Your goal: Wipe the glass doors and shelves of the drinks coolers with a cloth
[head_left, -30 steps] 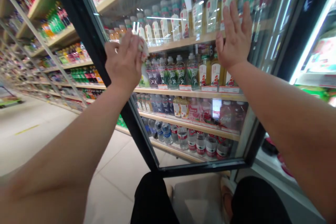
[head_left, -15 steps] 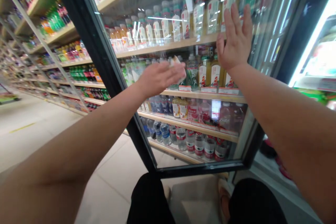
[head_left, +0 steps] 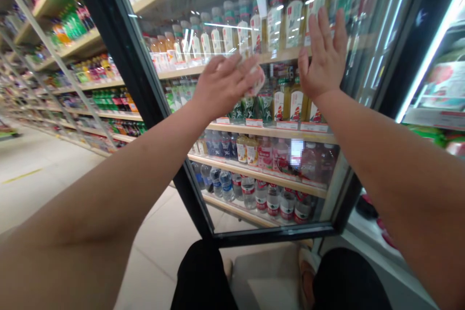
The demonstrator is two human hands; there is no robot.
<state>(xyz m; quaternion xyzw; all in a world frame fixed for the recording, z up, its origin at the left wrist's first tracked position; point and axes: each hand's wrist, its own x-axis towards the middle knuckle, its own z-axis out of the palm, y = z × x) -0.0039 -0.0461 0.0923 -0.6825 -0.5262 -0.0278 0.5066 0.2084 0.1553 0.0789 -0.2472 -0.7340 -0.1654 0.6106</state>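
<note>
A glass cooler door [head_left: 225, 193] with a black frame stands swung out in front of me, with drink bottles on shelves seen through it. My left hand [head_left: 221, 85] presses a small whitish cloth [head_left: 256, 82] against the glass near the middle, fingers curled over it. My right hand [head_left: 323, 58] lies flat on the glass further right, fingers stretched upward and holding nothing.
Shelves of bottled drinks [head_left: 254, 189] fill the cooler behind the glass. A long aisle of stocked shelves [head_left: 72, 72] runs off to the left over a pale tiled floor [head_left: 43, 179]. My dark-trousered knees [head_left: 207, 276] show at the bottom. A lit cooler interior [head_left: 439, 87] is at right.
My left hand with the cloth swept right across the glass, dipping then rising to the middle shelf level. The right hand stayed flat in place.
</note>
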